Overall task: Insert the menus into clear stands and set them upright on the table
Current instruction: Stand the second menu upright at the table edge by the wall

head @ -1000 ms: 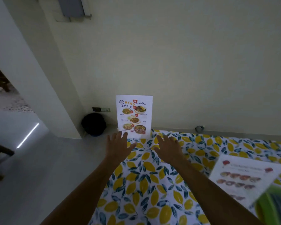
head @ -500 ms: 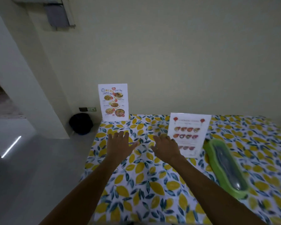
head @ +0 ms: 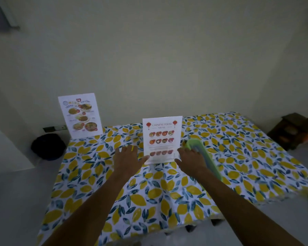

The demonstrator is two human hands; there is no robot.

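Two menus upright on a table (head: 238,157) covered in a lemon-print cloth. Chinese food menu (head: 162,139) near the middle, standing in a clear stand hard to make out. Left hand (head: 127,158) flat, fingers spread wide, just left of its lower edge, thumb close to the bottom corner. Right hand (head: 190,159) open too, fingers apart, just right of it, partly over a green tray (head: 205,157). Second menu (head: 80,115) upright at the far left corner, well apart from both hands.
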